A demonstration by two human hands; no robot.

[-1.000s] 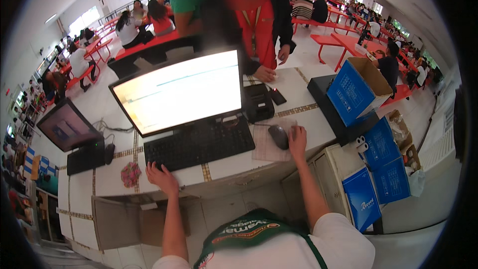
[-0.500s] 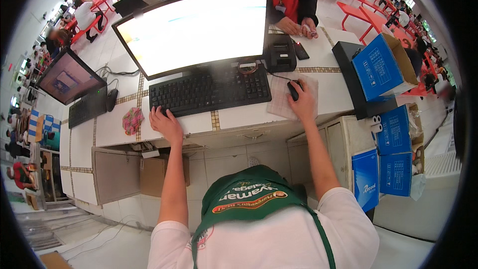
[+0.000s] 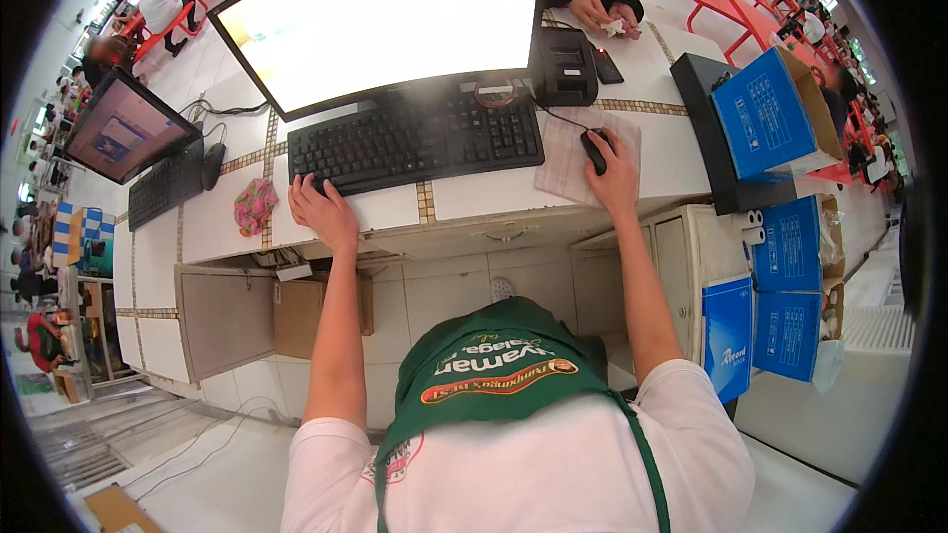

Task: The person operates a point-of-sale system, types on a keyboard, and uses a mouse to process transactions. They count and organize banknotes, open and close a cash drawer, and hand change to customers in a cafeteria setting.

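Observation:
My left hand (image 3: 326, 217) rests at the near left corner of the black keyboard (image 3: 410, 146), its fingers spread over the end keys and holding nothing. My right hand (image 3: 619, 176) is curled over a black computer mouse (image 3: 594, 150), which sits on a pale mouse pad (image 3: 558, 176) to the right of the keyboard. Behind the keyboard stands a wide monitor (image 3: 395, 25) with a washed-out, bright screen. A round tape roll (image 3: 496, 92) lies at the keyboard's far right part.
A black receipt printer (image 3: 567, 69) and a dark phone-like device (image 3: 606, 66) stand beyond the mouse. Across the counter, a person's hands (image 3: 604, 16) hold crumpled white paper. Blue boxes (image 3: 765, 114) are at the right, a second screen (image 3: 128, 128) and pink-green cloth (image 3: 256, 207) at the left.
The whole view has shifted slightly, with the monitor higher in the picture. Across the counter, the person's hands have shifted with the paper. My own hands stay at keyboard and mouse.

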